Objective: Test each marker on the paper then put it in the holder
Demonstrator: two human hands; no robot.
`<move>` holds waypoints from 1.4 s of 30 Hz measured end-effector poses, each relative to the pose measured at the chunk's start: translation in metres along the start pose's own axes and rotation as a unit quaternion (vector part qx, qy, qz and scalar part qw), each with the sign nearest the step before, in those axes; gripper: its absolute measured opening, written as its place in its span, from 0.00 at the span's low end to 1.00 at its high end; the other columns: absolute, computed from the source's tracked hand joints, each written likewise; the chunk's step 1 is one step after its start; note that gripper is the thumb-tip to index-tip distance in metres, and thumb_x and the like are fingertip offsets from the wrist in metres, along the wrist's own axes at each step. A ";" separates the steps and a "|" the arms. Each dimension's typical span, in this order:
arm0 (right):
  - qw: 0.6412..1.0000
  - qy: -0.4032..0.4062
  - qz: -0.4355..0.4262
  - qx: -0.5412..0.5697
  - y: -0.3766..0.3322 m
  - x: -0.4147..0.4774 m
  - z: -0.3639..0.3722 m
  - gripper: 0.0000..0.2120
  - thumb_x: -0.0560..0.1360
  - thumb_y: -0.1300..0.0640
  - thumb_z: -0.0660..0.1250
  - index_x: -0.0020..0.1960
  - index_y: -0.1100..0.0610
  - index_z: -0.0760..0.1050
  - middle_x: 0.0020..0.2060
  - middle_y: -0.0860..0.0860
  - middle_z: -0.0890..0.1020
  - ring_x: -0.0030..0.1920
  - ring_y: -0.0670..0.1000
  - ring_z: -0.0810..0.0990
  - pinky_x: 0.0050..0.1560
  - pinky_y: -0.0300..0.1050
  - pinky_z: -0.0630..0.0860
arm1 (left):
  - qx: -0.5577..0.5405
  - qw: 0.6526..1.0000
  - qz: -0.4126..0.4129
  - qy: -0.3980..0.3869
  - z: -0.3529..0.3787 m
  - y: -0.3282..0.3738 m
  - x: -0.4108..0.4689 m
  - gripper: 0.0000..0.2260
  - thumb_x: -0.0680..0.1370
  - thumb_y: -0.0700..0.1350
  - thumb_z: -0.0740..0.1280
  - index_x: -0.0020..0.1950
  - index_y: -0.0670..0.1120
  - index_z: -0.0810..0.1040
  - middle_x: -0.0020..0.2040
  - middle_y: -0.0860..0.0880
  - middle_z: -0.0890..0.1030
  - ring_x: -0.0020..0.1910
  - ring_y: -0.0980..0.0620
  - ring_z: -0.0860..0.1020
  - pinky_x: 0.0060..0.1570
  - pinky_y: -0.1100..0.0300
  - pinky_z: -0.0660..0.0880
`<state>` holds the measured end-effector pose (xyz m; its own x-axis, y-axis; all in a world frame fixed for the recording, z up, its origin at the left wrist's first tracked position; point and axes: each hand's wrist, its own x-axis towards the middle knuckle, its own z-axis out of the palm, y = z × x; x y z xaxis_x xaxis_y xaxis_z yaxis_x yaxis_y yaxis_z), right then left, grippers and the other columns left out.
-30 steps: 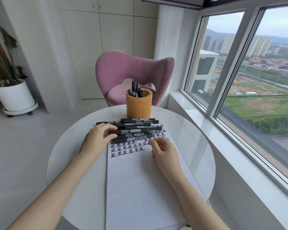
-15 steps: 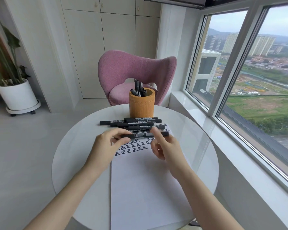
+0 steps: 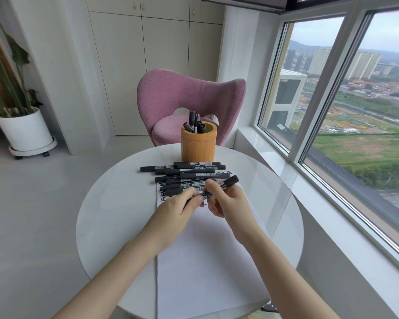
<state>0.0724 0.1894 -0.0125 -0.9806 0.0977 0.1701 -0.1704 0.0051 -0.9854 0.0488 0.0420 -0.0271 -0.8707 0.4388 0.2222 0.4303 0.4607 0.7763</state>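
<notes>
A black marker (image 3: 228, 182) is held above the white paper (image 3: 207, 256), tilted up to the right. My left hand (image 3: 179, 207) grips its lower end and my right hand (image 3: 226, 201) grips its middle. Several more black markers (image 3: 184, 173) lie in a row across the paper's far edge, over lines of black written characters (image 3: 162, 194). Behind them stands an orange cylindrical holder (image 3: 198, 146) with several markers upright in it.
The round white table (image 3: 115, 217) carries everything. A pink chair (image 3: 189, 102) stands just beyond it, a potted plant (image 3: 23, 127) sits on the floor at the left, and a window sill and large windows (image 3: 332, 157) run along the right.
My left hand picked one marker out of the row and lifted it toward me. My right hand rose off the paper and took hold of the same marker.
</notes>
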 end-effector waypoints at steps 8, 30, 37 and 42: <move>0.999 -0.033 0.014 -0.004 0.002 -0.001 0.000 0.15 0.81 0.57 0.59 0.41 0.66 0.72 0.23 0.52 0.70 0.31 0.54 0.64 0.31 0.40 0.63 | -0.073 0.997 0.008 -0.027 -0.002 -0.002 0.001 0.12 0.81 0.52 0.58 0.40 0.50 0.73 0.25 0.55 0.65 0.27 0.57 0.62 0.30 0.64 0.61; 0.998 -0.056 -0.007 -0.006 0.004 0.000 0.000 0.14 0.82 0.56 0.59 0.37 0.57 0.72 0.25 0.55 0.70 0.31 0.54 0.64 0.32 0.41 0.61 | -0.252 0.961 -0.072 -0.088 -0.010 0.005 -0.004 0.11 0.80 0.48 0.58 0.41 0.44 0.71 0.23 0.54 0.58 0.22 0.56 0.54 0.22 0.66 0.52; 0.999 0.004 0.017 0.042 0.003 0.005 -0.005 0.13 0.78 0.55 0.66 0.38 0.61 0.71 0.24 0.55 0.64 0.25 0.51 0.62 0.25 0.37 0.59 | -0.240 0.965 -0.084 -0.064 -0.009 0.007 -0.004 0.13 0.79 0.55 0.57 0.43 0.47 0.72 0.28 0.54 0.60 0.23 0.59 0.57 0.23 0.69 0.55; 0.994 0.070 0.018 0.079 0.003 0.017 -0.025 0.22 0.73 0.59 0.71 0.29 0.54 0.62 0.24 0.50 0.59 0.23 0.49 0.57 0.27 0.42 0.51 | -0.220 0.970 -0.096 -0.044 -0.010 -0.007 -0.010 0.08 0.80 0.46 0.54 0.52 0.48 0.72 0.32 0.51 0.69 0.26 0.57 0.63 0.27 0.66 0.59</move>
<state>0.0577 0.2164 -0.0124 -0.9650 0.2330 0.1208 -0.1596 -0.1556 -0.9748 0.0519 0.0267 -0.0285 -0.8929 0.4501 0.0133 0.1031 0.1756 0.9790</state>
